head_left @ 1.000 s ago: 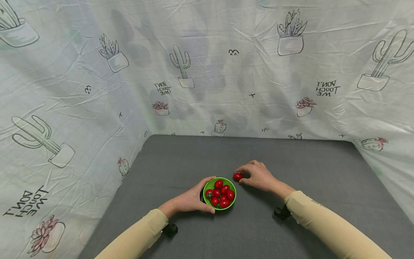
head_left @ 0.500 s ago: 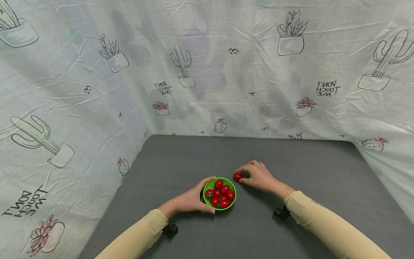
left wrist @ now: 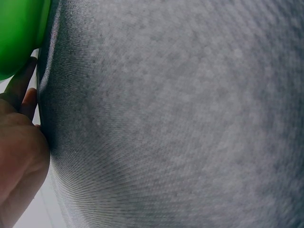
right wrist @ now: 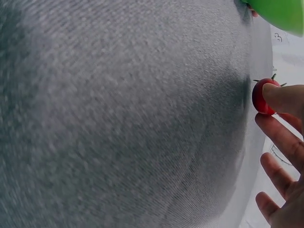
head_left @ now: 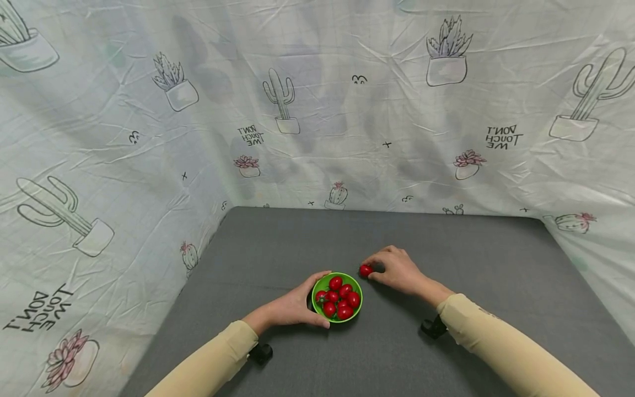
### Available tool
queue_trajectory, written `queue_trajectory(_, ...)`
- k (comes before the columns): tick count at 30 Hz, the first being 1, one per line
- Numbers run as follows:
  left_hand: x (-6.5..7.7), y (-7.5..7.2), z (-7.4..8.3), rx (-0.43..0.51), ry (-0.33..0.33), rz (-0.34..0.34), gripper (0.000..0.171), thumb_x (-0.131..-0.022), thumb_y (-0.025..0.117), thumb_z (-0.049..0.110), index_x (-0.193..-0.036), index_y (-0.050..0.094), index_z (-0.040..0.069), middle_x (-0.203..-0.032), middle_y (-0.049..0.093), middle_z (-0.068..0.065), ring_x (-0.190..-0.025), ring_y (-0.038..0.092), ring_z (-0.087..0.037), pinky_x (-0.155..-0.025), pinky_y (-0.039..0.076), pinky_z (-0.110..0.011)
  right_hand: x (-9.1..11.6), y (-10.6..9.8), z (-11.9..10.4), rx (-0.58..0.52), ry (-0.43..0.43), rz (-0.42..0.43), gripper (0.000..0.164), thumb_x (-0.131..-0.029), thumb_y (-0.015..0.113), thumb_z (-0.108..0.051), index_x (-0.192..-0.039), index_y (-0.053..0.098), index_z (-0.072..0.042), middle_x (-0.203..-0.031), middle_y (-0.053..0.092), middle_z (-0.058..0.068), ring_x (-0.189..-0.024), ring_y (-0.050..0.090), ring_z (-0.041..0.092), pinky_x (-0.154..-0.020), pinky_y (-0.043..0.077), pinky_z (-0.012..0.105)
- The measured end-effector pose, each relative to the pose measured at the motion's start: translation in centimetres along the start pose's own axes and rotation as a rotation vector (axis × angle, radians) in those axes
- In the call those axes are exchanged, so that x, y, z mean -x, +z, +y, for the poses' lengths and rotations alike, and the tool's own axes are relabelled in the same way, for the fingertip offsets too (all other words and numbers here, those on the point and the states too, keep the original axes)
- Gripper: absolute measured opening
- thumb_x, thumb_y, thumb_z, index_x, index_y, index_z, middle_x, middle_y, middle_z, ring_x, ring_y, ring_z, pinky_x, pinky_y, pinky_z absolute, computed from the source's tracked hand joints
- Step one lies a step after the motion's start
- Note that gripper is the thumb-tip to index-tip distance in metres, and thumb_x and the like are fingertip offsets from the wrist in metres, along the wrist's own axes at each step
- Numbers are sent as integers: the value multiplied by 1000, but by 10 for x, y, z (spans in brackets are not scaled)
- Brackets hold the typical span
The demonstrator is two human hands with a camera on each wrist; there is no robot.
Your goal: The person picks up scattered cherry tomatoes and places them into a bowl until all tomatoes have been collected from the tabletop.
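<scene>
A small green bowl (head_left: 360, 309) sits on the grey surface in the head view, filled with several red cherry tomatoes (head_left: 344, 312). My left hand (head_left: 297, 304) grips the bowl from its left side, thumb at the near rim and fingers round the far side. To the right of the bowl, my right hand (head_left: 397, 270) pinches a single cherry tomato (head_left: 365, 271) between thumb and fingers. The right wrist view shows that tomato (right wrist: 259, 97) with its green stem leaves, the thumb in front and the other fingers spread below. In the left wrist view the bowl (left wrist: 19, 33) shows only in part.
A grey cloth-covered table (head_left: 297, 237) lies under both hands. Behind it and at the sides hangs a white curtain (head_left: 322, 110) printed with cacti and potted plants. A black wrist device (head_left: 261, 353) shows under the left sleeve, another black device (head_left: 434, 327) under the right.
</scene>
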State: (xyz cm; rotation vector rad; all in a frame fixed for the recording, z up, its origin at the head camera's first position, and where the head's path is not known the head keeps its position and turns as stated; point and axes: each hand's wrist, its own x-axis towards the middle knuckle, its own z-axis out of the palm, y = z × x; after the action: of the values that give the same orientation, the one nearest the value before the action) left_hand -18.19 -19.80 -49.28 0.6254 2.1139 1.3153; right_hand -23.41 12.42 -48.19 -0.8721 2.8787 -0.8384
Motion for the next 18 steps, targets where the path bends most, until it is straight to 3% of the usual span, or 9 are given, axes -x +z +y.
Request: queue_trajectory(18, 0, 0, -1, 15, 5, -1, 101, -83, 88, 32, -159, 21, 40, -157, 34, 10, -143, 36, -10, -115, 31, -41, 2, -27, -9, -26, -4, 49, 26, -89, 83, -22, -115, 79, -22, -107, 72, -10, -121, 52, 29, -104, 32, 63)
